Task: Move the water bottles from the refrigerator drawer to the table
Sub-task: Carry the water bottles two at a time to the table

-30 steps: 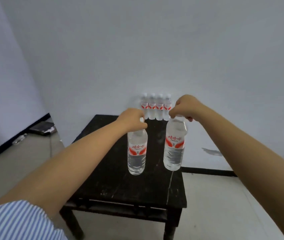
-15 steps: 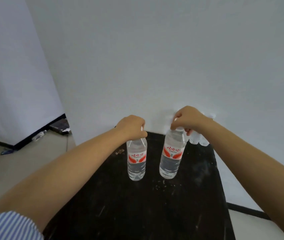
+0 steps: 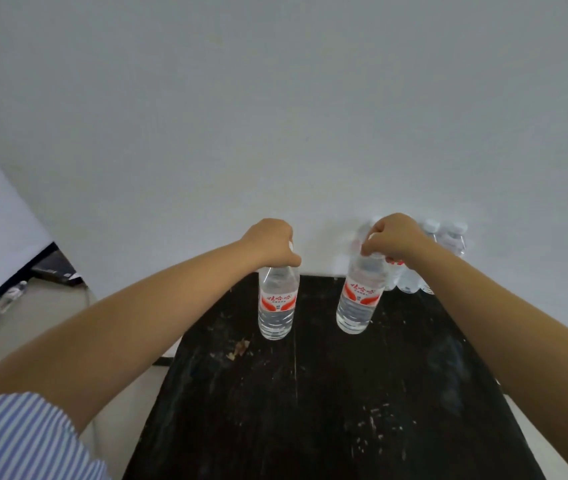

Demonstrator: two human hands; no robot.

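1. Since the earlier frames the view has closed in on the counter [image 3: 310, 393], and both carried bottles have come down from mid-air over its middle toward its far end, at about 12 o'clock of the dark top.
2. The left hand [image 3: 270, 242] is closed over the cap and neck of the left bottle [image 3: 277, 303], fingers curled tight around the top. The bottle hangs upright; I cannot tell whether its base touches the counter.
3. The right hand [image 3: 391, 239] pinches the neck of the right bottle [image 3: 358, 296], fingers wrapped shut just under the cap. This one tilts a little, base swung toward 7 o'clock, and seems just off the surface.
4. At about 1 o'clock a row of bottles already placed [image 3: 449, 237] stands against the wall [image 3: 275, 116], partly hidden by the right wrist.
5. Handling, as a judgement: the bottles look full, so fairly heavy for their build, with thin clear walls that would dent if squeezed mid-body. The rigid neck and cap ring give the surest hold; the smooth label band may be slippery, especially if cold and damp.
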